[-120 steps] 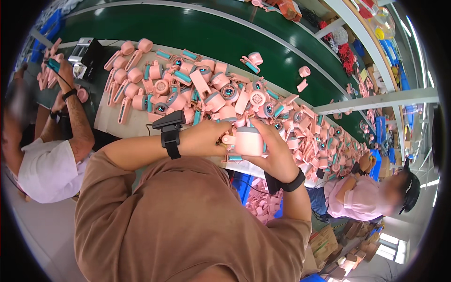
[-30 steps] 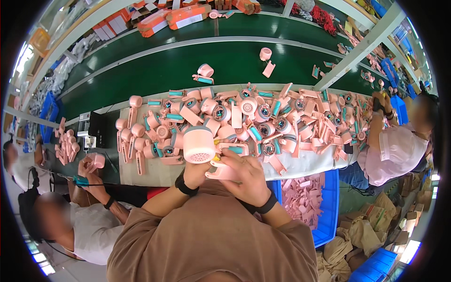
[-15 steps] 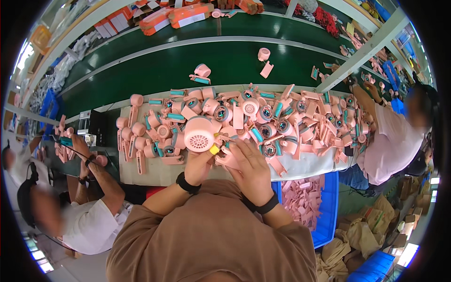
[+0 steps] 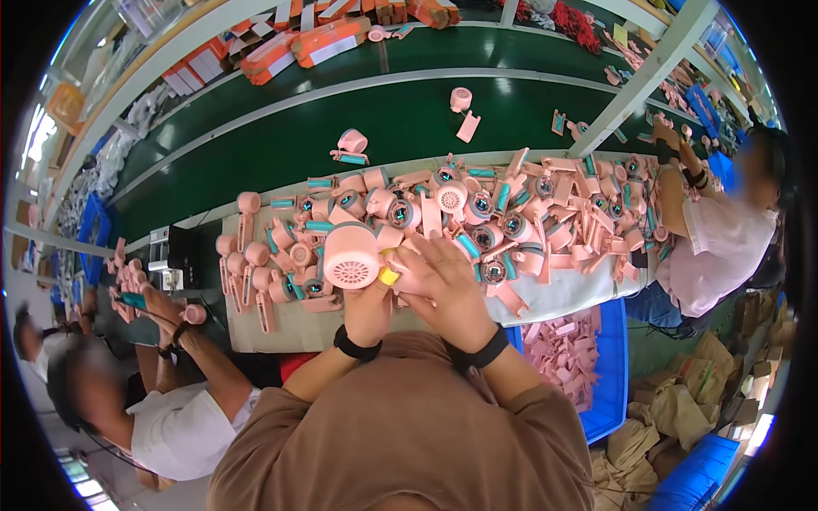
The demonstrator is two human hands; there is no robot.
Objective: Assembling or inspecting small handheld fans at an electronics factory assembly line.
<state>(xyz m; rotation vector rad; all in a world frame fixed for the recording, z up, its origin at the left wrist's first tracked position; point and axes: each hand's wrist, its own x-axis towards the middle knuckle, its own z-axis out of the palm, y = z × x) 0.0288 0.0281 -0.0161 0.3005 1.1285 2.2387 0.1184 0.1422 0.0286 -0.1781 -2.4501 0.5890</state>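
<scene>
A pink handheld fan point(image 4: 351, 258) with a round slotted grille is held over the near edge of the workbench. My left hand point(image 4: 368, 313) is closed around it below the round head. A small yellow piece point(image 4: 388, 277) shows at my left thumb; I cannot tell whether it is on the thumb or on the fan. My right hand point(image 4: 450, 294) lies over the handle end, fingers bent across it and gripping a pink part mostly hidden under the palm. Just beyond my hands spreads a pile of similar pink fan bodies point(image 4: 452, 198), several with teal cells and exposed round inner parts.
A blue bin point(image 4: 607, 366) of pink pieces stands by my right side. Behind the pile runs a green conveyor belt point(image 4: 256, 153) carrying a few fan parts. Co-workers sit at left point(image 4: 183, 417) and right point(image 4: 720, 226). A white post point(image 4: 643, 77) rises at the far right.
My right hand has shifted over the fan's handle, its fingers now covering more of it. The held fan has tilted slightly. The whole view has shifted a little.
</scene>
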